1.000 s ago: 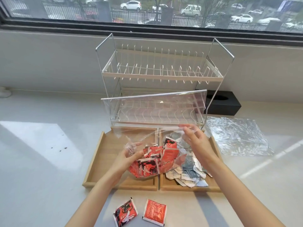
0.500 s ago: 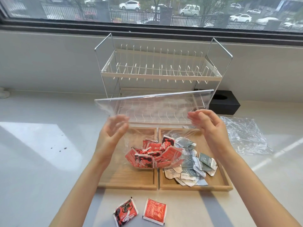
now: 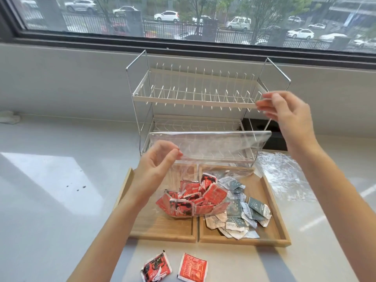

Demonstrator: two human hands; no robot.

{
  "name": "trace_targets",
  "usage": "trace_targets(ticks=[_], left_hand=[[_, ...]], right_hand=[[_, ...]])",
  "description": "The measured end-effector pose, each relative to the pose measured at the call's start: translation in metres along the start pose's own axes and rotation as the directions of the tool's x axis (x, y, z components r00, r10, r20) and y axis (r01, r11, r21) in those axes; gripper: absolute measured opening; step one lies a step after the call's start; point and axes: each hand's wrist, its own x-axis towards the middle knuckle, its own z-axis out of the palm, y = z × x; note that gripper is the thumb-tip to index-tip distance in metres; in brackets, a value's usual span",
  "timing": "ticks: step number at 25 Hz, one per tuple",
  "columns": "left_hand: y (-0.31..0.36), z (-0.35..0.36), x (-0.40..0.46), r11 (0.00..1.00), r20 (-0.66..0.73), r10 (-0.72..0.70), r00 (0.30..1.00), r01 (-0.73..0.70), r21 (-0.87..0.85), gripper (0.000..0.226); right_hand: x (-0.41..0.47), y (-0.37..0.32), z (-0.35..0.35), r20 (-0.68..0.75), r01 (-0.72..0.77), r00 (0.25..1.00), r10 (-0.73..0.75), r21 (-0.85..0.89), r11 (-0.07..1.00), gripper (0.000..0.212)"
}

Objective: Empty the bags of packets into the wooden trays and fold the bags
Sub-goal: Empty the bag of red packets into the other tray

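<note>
A clear plastic bag (image 3: 211, 147) hangs over the left wooden tray (image 3: 162, 231), with red packets (image 3: 193, 200) bunched in its bottom. My left hand (image 3: 154, 169) pinches the bag's upper left part between thumb and fingers. My right hand (image 3: 284, 115) is raised above the bag's right corner, fingers apart and blurred, with nothing visibly in it. The right wooden tray (image 3: 274, 212) holds a pile of grey and white packets (image 3: 244, 212). Two red packets (image 3: 155, 269) lie on the counter in front of the trays.
A white two-tier wire dish rack (image 3: 195, 98) stands right behind the trays. A black box (image 3: 274, 139) sits behind it at the right. Another clear bag (image 3: 284, 176), crumpled, lies flat on the counter right of the trays. A window ledge runs along the back.
My right hand has left the bag's right top edge and risen up to the right. My left hand has lowered slightly, still pinching the bag. The packets stay in the bag's bottom.
</note>
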Motion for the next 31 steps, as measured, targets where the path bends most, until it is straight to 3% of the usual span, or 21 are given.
trace_targets(ticks=[2,3,6,10,13,16,19,25,31], left_hand=[[0.006,0.009,-0.002,0.999,0.069,0.004,0.998,-0.007,0.040,0.004],[0.009,0.013,-0.002,0.998,0.096,0.004,0.995,-0.010,0.060,0.004],[0.013,0.018,-0.004,0.995,0.125,0.002,0.992,-0.015,0.100,0.008],[0.013,0.014,-0.005,0.995,0.098,0.007,0.995,-0.017,0.099,0.013],[0.010,0.008,-0.007,0.997,0.054,-0.031,0.998,0.027,0.074,0.025],[0.006,0.006,-0.007,0.996,0.042,-0.061,0.997,0.058,0.074,0.035],[0.006,0.008,-0.006,0.988,0.048,-0.102,0.994,0.096,0.117,0.044],[0.011,0.011,-0.007,0.968,0.027,-0.151,0.988,0.142,0.208,0.050],[0.008,0.010,-0.009,0.922,-0.009,-0.244,0.970,0.235,0.307,0.059]], right_hand=[[0.011,-0.025,0.011,0.201,0.152,0.973,-0.109,-0.209,0.966,0.021],[0.014,-0.034,0.020,0.347,0.179,0.934,-0.081,-0.261,0.949,0.021],[0.006,-0.045,0.052,0.724,0.187,0.667,0.176,-0.392,0.901,0.022],[-0.013,-0.030,0.071,0.889,0.080,0.333,0.313,-0.358,0.930,0.028],[-0.015,-0.024,0.071,0.934,-0.040,0.194,0.299,-0.297,0.954,0.025],[-0.020,-0.021,0.073,0.945,-0.130,0.161,0.286,-0.267,0.955,0.027],[-0.026,-0.019,0.079,0.938,-0.128,0.190,0.289,-0.268,0.955,0.039],[-0.029,-0.021,0.077,0.949,-0.130,0.203,0.243,-0.220,0.967,0.029],[-0.032,-0.023,0.075,0.963,0.030,0.115,0.243,-0.248,0.968,0.025]])
